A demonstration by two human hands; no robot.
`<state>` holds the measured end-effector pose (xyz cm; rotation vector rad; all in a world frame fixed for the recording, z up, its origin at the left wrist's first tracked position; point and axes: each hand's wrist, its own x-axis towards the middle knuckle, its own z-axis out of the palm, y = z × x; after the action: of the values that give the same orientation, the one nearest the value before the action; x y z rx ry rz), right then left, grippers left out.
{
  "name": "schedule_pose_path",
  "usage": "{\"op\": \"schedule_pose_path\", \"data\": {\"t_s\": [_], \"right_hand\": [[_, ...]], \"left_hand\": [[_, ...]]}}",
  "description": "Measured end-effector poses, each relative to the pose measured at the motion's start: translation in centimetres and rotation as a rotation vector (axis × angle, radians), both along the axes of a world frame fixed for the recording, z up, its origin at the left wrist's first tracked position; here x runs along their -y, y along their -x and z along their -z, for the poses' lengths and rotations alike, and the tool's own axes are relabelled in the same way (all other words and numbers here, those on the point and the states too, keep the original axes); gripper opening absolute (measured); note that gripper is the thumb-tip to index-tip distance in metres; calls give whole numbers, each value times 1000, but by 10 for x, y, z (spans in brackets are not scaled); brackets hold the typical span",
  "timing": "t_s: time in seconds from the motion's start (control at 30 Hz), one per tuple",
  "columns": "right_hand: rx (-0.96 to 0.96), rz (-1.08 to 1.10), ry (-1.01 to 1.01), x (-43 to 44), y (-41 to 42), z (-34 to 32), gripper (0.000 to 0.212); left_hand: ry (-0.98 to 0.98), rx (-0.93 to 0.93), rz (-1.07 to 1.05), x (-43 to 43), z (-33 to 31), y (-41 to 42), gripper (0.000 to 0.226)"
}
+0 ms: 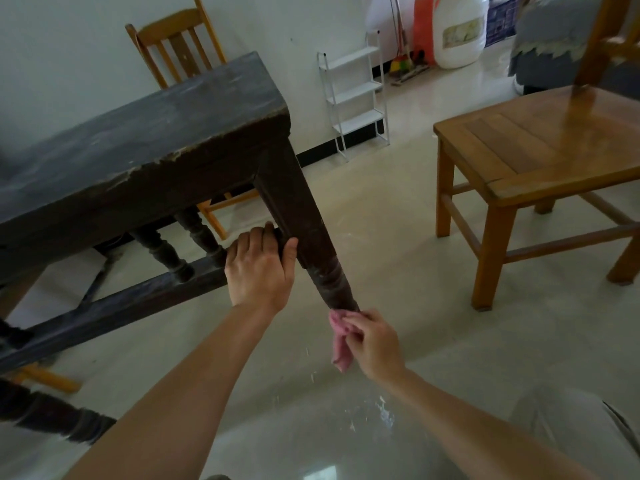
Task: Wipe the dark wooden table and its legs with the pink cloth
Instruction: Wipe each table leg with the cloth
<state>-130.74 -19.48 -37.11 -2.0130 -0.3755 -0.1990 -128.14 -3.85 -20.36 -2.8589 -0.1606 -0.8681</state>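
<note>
The dark wooden table [145,133] fills the left half of the head view, tilted, with its worn top facing up and left. Its near leg [304,230] slants down to the right and ends in a turned foot. My left hand [259,268] grips this leg about halfway down, thumb on the right face. My right hand [372,341] holds the pink cloth [341,344] against the foot of the leg; part of the cloth hangs below my fingers. Another turned leg shows at the lower left edge.
A light wooden chair [540,150] stands to the right on the pale tiled floor [398,244]. A second chair [176,43] is behind the table by the wall. A white wire shelf [356,91], a broom and a large white jug [457,29] are at the back.
</note>
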Motion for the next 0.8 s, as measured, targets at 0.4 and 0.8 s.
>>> {"op": "schedule_pose_path", "data": {"t_s": [0.4, 0.8], "right_hand": [[-56, 310, -214, -32, -30, -35, 25], [-70, 315, -228, -1, -82, -51, 16]], "left_hand": [[-32, 86, 21, 1, 3, -8, 66], [-83, 177, 37, -4, 10, -10, 62]]}}
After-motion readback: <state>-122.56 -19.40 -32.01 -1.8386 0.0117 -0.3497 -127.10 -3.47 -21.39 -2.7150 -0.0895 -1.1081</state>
